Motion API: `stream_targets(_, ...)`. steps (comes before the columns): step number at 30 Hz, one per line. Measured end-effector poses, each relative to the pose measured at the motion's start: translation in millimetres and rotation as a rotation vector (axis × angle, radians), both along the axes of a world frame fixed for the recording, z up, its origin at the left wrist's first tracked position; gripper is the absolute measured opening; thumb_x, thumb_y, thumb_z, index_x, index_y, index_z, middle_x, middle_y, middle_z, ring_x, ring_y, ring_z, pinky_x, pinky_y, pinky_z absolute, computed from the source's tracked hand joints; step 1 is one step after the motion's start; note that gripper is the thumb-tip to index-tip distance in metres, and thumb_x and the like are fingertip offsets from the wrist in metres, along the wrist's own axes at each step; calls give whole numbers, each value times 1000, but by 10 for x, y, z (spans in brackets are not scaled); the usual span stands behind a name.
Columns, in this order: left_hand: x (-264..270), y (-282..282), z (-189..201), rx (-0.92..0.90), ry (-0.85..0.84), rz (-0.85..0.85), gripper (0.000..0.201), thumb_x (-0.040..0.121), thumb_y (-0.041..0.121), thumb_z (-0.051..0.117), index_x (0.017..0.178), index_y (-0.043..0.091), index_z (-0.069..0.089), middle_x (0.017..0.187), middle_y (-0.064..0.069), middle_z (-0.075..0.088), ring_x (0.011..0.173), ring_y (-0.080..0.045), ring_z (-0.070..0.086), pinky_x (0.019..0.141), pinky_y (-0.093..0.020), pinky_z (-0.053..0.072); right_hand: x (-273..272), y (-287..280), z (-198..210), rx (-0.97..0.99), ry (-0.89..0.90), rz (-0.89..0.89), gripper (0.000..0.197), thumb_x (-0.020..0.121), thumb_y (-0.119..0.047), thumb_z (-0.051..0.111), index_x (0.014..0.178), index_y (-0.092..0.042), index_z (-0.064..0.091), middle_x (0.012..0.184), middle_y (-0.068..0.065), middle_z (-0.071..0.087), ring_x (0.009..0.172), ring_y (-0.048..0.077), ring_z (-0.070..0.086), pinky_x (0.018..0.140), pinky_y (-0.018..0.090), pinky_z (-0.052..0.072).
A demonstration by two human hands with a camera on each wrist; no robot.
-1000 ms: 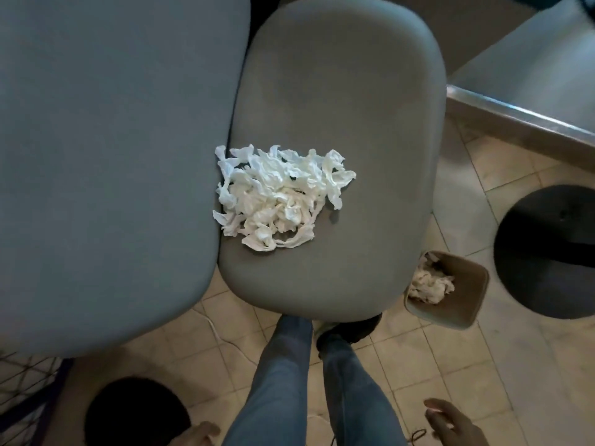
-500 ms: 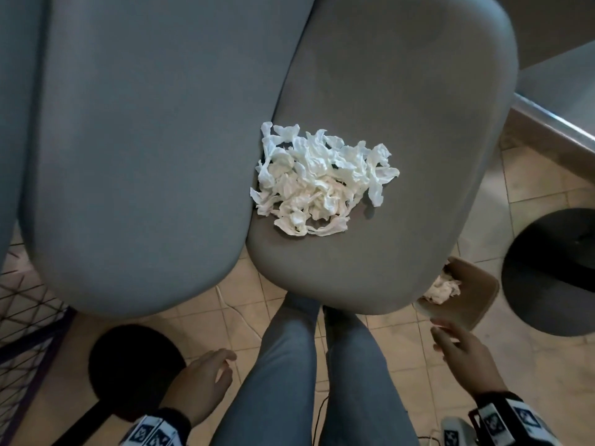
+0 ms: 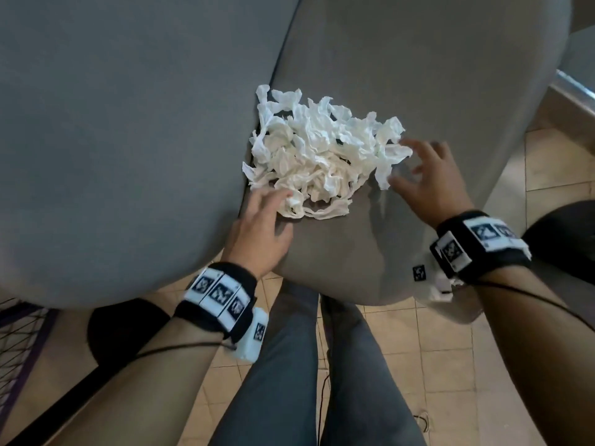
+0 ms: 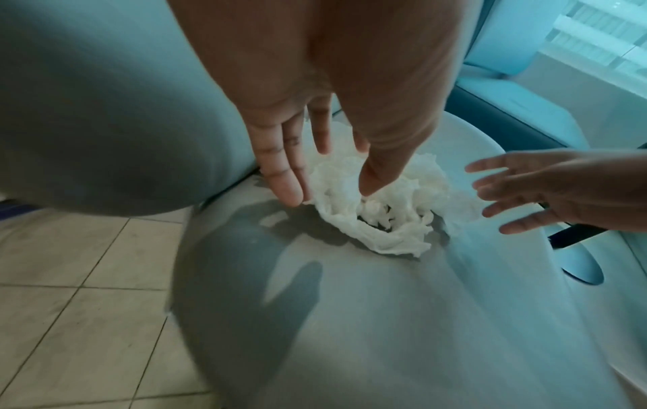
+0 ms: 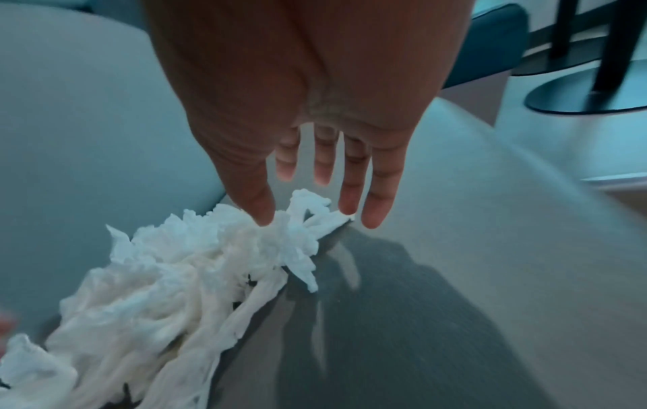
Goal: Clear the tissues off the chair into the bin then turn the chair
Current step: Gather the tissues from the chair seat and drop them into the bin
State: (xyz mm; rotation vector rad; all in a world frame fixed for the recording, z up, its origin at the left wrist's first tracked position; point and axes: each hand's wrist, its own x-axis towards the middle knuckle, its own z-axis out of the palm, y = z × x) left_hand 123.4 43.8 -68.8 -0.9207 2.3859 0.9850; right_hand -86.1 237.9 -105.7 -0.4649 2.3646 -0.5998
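Observation:
A pile of crumpled white tissues [image 3: 322, 156] lies on the grey chair seat [image 3: 418, 75], against its left edge. My left hand [image 3: 277, 214] reaches in from the near left with straight fingers that touch the pile's near-left edge; it holds nothing. My right hand [image 3: 412, 162] hovers at the pile's right edge, fingers spread, the tips just at the tissue. The left wrist view shows the tissues [image 4: 378, 204] under my left hand [image 4: 331, 191], with my right hand [image 4: 546, 193] opposite. In the right wrist view my right hand [image 5: 315, 215] brushes the tissues [image 5: 168, 290]. The bin is hidden.
A larger grey cushion [image 3: 128, 140] butts against the seat's left side. My legs in jeans [image 3: 289, 381] stand on the tiled floor below the seat's front edge. Black round bases sit at the lower left [image 3: 122, 329] and right [image 3: 563, 226]. A metal ledge [image 3: 573, 88] runs at the upper right.
Both hands have come up from beside my legs to the two sides of the tissue pile. The view has moved closer, and the bin with tissues has gone out of sight.

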Motion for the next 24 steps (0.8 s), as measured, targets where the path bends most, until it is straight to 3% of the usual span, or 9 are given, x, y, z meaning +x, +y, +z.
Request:
stream_targets(3, -249, -21, -211, -104, -8, -67, 69, 82, 26, 71, 139, 41, 34, 144, 4, 31, 79, -16, 60, 78, -34, 56, -96, -263, -130, 105, 14, 143, 80, 82, -33, 72, 147, -41, 27, 148, 3, 34, 109, 19, 57, 93, 41, 51)
stream_targets(6, -320, -11, -391, -158, -30, -121, 63, 84, 24, 68, 138, 40, 38, 134, -1, 45, 89, -28, 63, 80, -41, 56, -118, -360, -306, 133, 34, 160, 70, 84, -27, 68, 146, -35, 36, 140, 9, 42, 118, 28, 53, 96, 43, 49)
stream_targets(10, -282, -61, -485, -114, 17, -32, 38, 83, 18, 65, 121, 21, 63, 117, -7, 59, 101, -31, 60, 86, -42, 52, -83, -314, -403, 60, 71, 15, 34, 89, -11, 51, 118, -17, 69, 114, 16, 57, 103, 34, 58, 87, 28, 40)
stream_targets(13, -231, -85, -430, -109, 148, 68, 23, 79, 15, 61, 100, 7, 69, 101, -9, 54, 86, -25, 55, 80, -34, 50, -36, -249, -347, 30, 18, -147, 31, 90, -13, 45, 102, -6, 73, 104, 15, 53, 88, 25, 49, 79, 21, 32)
stream_targets(16, -216, -89, -321, -151, 242, 138, 12, 80, 7, 58, 85, 0, 66, 98, -11, 52, 79, -17, 48, 75, -20, 40, 24, -151, -284, -6, 23, -316, 30, 89, -16, 42, 81, 2, 65, 91, 10, 45, 82, 21, 42, 71, 25, 31)
stream_targets(18, -232, -84, -253, -132, 292, 176, 15, 81, 7, 55, 85, -2, 66, 101, -13, 57, 82, -16, 51, 77, -17, 40, 76, -91, -231, -13, 12, -439, 28, 88, -20, 41, 67, -4, 50, 88, 11, 45, 81, 21, 41, 69, 25, 27)
stream_targets(21, -279, -82, -155, -124, 287, 202, 25, 83, 13, 45, 83, -3, 64, 87, -13, 63, 79, -28, 54, 76, -34, 48, 124, -50, -151, -13, -40, -578, 29, 87, -32, 46, 62, -20, 38, 93, 10, 51, 82, 23, 44, 71, 24, 28)
stream_targets(22, -297, -80, -128, -133, 277, 212, 21, 82, 12, 43, 78, -2, 58, 75, -9, 59, 72, -30, 49, 69, -38, 47, 138, -41, -163, -7, -37, -586, 27, 86, -31, 49, 63, -23, 38, 95, 10, 53, 83, 23, 45, 71, 24, 29)
stream_targets(24, -340, -80, -85, -132, 271, 269, 17, 84, 16, 40, 71, 6, 43, 63, 2, 43, 64, -25, 39, 60, -34, 37, 166, -46, -199, -25, -39, -599, 21, 84, -21, 50, 66, -26, 40, 97, 9, 55, 85, 25, 51, 73, 27, 37)
